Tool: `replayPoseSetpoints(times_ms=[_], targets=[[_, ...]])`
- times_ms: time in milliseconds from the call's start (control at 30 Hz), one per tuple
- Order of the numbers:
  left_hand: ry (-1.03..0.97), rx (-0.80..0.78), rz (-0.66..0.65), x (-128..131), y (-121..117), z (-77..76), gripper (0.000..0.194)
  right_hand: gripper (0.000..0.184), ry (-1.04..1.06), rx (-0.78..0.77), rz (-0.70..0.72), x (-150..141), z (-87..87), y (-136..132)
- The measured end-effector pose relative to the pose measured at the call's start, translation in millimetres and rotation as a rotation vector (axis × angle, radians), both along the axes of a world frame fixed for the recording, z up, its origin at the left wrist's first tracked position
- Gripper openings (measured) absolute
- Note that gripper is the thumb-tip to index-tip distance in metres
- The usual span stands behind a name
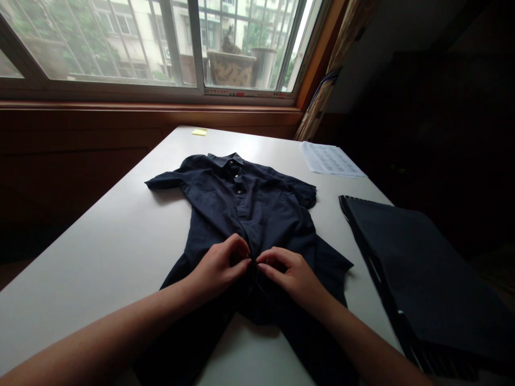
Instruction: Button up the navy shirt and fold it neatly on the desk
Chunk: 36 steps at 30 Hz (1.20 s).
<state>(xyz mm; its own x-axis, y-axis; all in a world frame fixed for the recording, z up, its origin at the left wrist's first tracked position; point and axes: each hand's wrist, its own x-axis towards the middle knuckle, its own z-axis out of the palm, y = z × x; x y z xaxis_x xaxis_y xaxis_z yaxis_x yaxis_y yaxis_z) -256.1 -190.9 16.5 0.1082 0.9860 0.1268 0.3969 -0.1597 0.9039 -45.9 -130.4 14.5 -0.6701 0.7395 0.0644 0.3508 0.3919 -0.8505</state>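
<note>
A dark navy short-sleeved shirt (265,209) lies front side up, its collar toward the window and its lower front panels spreading apart toward me. Light buttons show down the upper placket. My left hand (225,262) pinches the front edge of the shirt between thumb and fingers, low on the placket. Just to its right, my right hand (287,271) pinches the shirt's other front edge, the fingertips of both hands nearly meeting. Whether a button sits between the fingertips is too small and dark to tell.
The shirt rests on a white table (116,225). To the right lies a dark, flat stack (422,262) with a striped edge. Printed papers (332,160) are at the far right, and a yellow sticky note (199,132) is near the back edge. Beyond stands a barred window (132,43).
</note>
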Motion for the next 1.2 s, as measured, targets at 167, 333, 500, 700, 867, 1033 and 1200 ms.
replayPoseSetpoints(times_ms=[167,333,500,700,867,1033,1200], targets=[[0.0,-0.006,-0.018,-0.6,-1.0,1.4,0.008,0.01,-0.006,0.027,-0.01,-1.6,-1.3,-0.6],[0.011,-0.007,-0.042,-1.0,-2.1,2.7,0.012,0.008,-0.012,0.046,-0.014,-2.3,-3.1,-3.0],[0.018,-0.026,-0.044,-0.3,-1.4,-0.2,0.019,0.008,0.017,0.085,-0.002,-1.9,-7.2,-1.5],[0.019,-0.012,-0.008,-0.6,0.1,-2.8,0.015,0.012,0.065,0.113,0.034,0.3,-8.3,0.4],[0.005,-0.015,-0.009,-1.1,0.8,-3.4,0.012,0.016,0.087,0.127,0.05,0.3,-9.5,0.4],[-0.013,-0.011,0.012,-1.5,1.1,-2.0,0.012,0.017,0.056,0.146,0.039,1.1,-8.0,0.0],[-0.049,-0.022,0.064,-2.8,2.3,0.4,0.01,0.015,0.032,0.167,0.015,2.6,-2.9,1.0]])
